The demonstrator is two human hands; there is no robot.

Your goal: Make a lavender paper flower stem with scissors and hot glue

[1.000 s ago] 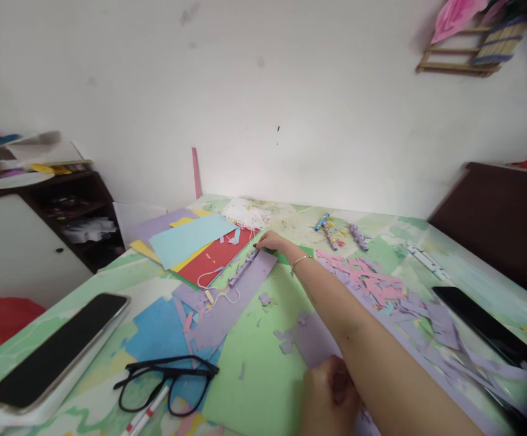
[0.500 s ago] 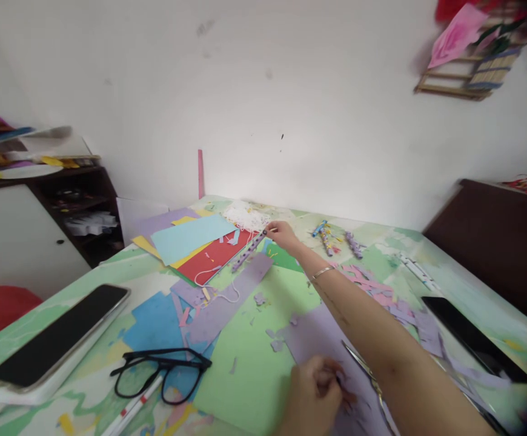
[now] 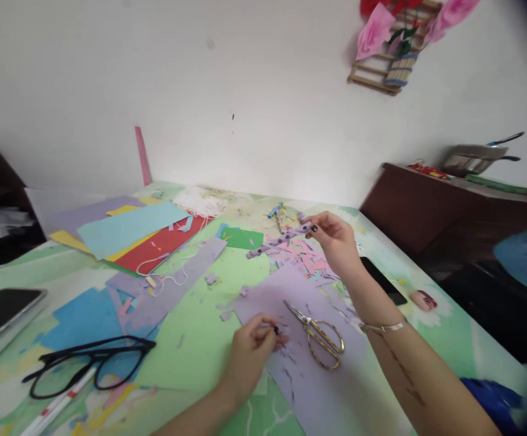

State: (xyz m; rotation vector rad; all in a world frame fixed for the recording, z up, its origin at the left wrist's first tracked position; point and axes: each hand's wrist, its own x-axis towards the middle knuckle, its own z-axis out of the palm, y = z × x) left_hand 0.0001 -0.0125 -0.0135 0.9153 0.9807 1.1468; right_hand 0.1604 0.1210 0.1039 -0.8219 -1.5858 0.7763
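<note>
My right hand (image 3: 336, 242) pinches one end of a thin purple paper roll with dark spots (image 3: 279, 240), held slanting above the table's middle. Low over the purple sheet (image 3: 363, 375), my left hand (image 3: 252, 354) has its fingertips pressed together; something small and dark shows at them, too small to name. Gold-handled scissors (image 3: 320, 339) lie on that sheet, right of my left hand, among small purple scraps. A large light green sheet (image 3: 191, 345) lies to the left.
Black glasses (image 3: 95, 363) and a white marker (image 3: 59, 402) lie at front left, near a phone (image 3: 4, 315). Coloured sheets (image 3: 131, 224) and white string (image 3: 200, 203) are at back left. Pink scraps (image 3: 304, 257), patterned rolls (image 3: 281, 218) and another phone (image 3: 381, 281) lie right of centre.
The view has turned right. My right hand has brought the spotted purple roll from the red sheet over toward the pink scraps. My left hand stays low over the purple sheet, and the scissors are uncovered.
</note>
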